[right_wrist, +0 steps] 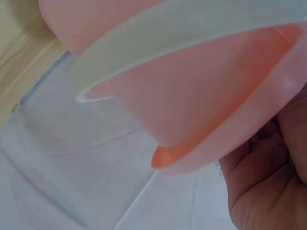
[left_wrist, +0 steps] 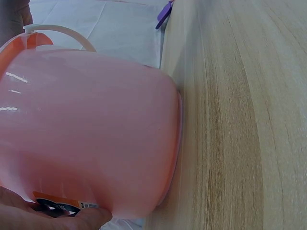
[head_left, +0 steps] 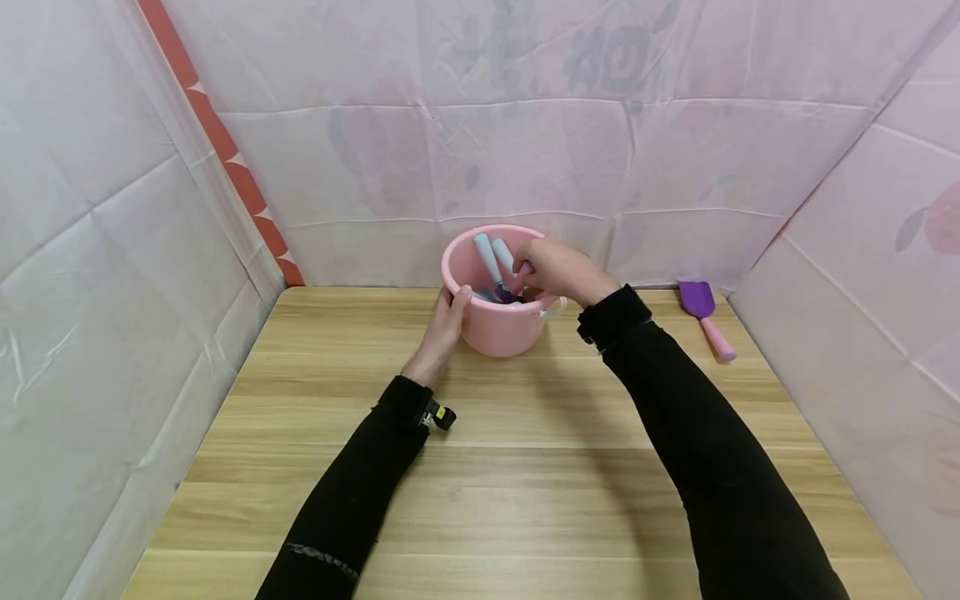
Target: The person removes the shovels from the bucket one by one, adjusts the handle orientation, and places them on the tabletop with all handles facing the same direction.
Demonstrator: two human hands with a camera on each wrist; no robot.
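A pink bucket [head_left: 497,321] stands at the far middle of the wooden bench [head_left: 525,467], close to the back wall. The left hand [head_left: 444,327] grips its left side, thumb hooked over the rim and fingers curled against the wall; the left wrist view shows fingertips pressed on the bucket's lower wall beside a label. The right hand [head_left: 557,268] reaches over the right rim with its fingers bent down into the bucket, and appears to pinch a pale handle among the tools [head_left: 495,262] that stand inside; two light blue handles stick up above the rim, with a dark purple part below them. Whether the fingers are fully closed on that handle I cannot tell for certain, as the hand hides the contact. A white bail handle [right_wrist: 182,36] hangs down the bucket's right side. A purple shovel [head_left: 705,317] with a pink handle lies well apart at the far right of the bench.

Risks, as I judge them: the bucket looks light and top-heavy with long tools leaning in it, so a pull or push on one tool could tip it if the left hand slackens. The tools lean against one another, so moving one may drag or knock its neighbours out over the rim. The bail handle could snag the right wrist.
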